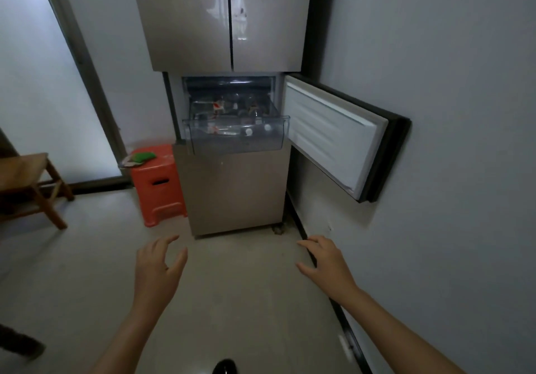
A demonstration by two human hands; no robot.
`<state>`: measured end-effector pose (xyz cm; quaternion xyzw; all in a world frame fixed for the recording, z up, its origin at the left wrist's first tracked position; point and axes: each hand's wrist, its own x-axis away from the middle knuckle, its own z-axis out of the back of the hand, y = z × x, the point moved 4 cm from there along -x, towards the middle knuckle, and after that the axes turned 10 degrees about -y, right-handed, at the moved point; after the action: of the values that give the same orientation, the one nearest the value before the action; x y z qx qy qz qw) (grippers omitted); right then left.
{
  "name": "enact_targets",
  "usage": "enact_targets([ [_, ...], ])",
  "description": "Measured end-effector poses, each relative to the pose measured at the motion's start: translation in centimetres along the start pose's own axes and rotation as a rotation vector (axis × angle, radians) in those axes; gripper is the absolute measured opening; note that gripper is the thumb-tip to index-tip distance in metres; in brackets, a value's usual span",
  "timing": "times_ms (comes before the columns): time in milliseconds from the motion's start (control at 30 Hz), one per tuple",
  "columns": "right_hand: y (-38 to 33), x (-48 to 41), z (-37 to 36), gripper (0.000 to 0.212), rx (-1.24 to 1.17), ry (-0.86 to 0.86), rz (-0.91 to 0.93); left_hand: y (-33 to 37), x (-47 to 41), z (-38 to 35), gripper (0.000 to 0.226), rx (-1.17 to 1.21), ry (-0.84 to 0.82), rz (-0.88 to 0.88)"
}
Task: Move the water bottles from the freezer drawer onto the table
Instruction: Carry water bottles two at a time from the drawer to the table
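Both hands hold nothing. The left hand (158,266) and the right hand (326,260) reach out over the floor, fingers spread and a little bent, well apart from each other.

Ahead of both hands and higher up, the freezer drawer (237,146) sticks out of the fridge (232,194). It is see-through plastic. The water bottles (232,131) lie on their sides in it, with white caps near the front wall. More things sit farther back, but they are too dark to tell apart. No hand is near a bottle yet.

The freezer door (333,133) hangs open, ahead of the right hand and off to its right. An orange stool (158,182) stands ahead of the left hand. Far to the left of that hand is a wooden stand (26,176). It may be the table, but I cannot tell.

The bottles are likely very cold, maybe frozen hard and heavy. Frost or wet could make them slippery. They look like plastic, so they should not break easily. I think it is best to wrap a whole hand round the middle of a bottle, not pinch the small cap.
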<state>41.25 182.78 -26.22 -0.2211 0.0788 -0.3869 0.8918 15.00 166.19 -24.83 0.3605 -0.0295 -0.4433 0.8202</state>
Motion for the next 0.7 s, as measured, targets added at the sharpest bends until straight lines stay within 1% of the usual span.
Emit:
enact_targets([
  [67, -0.4, -3.5, 0.3, 0.049, -0.008, 0.014, 0.022, -0.9, -2.8, -0.7, 0.029, 0.009, 0.013, 0.022],
  [200, -1.2, -11.6, 1.2, 0.047, 0.059, 0.026, 0.057, -2.2, -10.2, -1.9, 0.028, 0.081, 0.044, -0.001],
  [400, -2.5, -22.8, 3.4, 0.046, 0.065, 0.077, 0.052, -4.4, -21.3, -2.8, 0.027, 0.126, 0.018, -0.059],
  [533, -2.6, -26.6, 2.7, 0.047, 0.065, 0.046, 0.039, -5.5, -24.1, -4.3, 0.028, 0.13, 0.018, -0.043],
  [600, -2.1, -28.5, 1.8, 0.047, 0.065, 0.007, 0.022, -6.5, -25.3, -5.7, 0.028, 0.127, 0.001, -0.024],
  [700, -0.5, -31.6, 1.5, 0.048, 0.036, -0.007, 0.016, -7.1, -27.5, -7.8, 0.025, 0.138, -0.024, -0.003],
])
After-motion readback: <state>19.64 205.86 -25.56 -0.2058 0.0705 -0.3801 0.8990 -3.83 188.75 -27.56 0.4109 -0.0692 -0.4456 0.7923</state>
